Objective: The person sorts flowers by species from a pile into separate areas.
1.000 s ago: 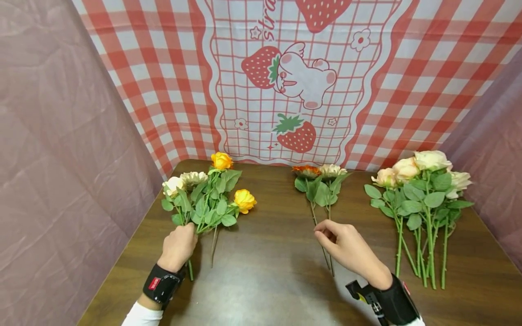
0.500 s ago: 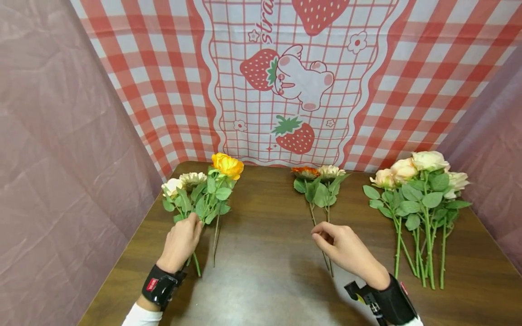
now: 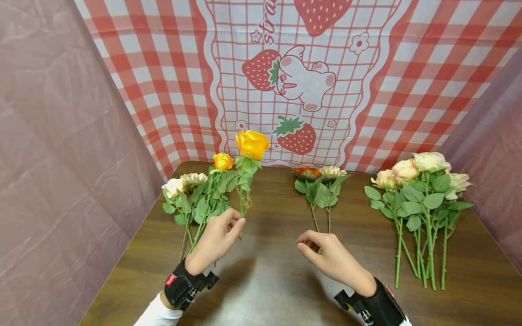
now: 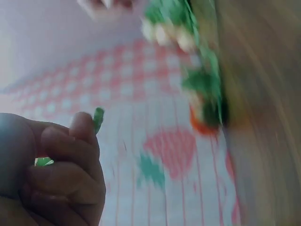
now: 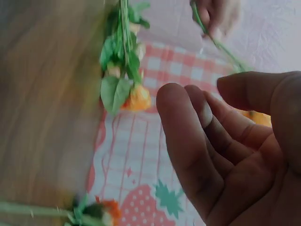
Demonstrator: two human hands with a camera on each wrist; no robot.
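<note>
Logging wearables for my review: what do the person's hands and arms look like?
The left hand and right hand are bare. Each arm has a black wristband with a small red patch and a dark attachment; white sleeves show behind.

The left hand (image 3: pixel 216 236) pinches — its dimly seen fingers (image 4: pixel 66 179) seem curled — while the right hand (image 3: pixel 332 256) bends loosely.

The right hand (image 5: pixel 244 162) fills the near side, fingers loosely bent, thumb apart from the index finger. Beyond, the left hand (image 5: pixel 218 19) grips a green stem (image 5: pixel 225 53). Leafy flowers (image 5: pixel 117 89) lie on the blurred tabletop (image 5: pixel 47 117) before a strawberry-printed cloth (image 5: pixel 136 155).
</note>
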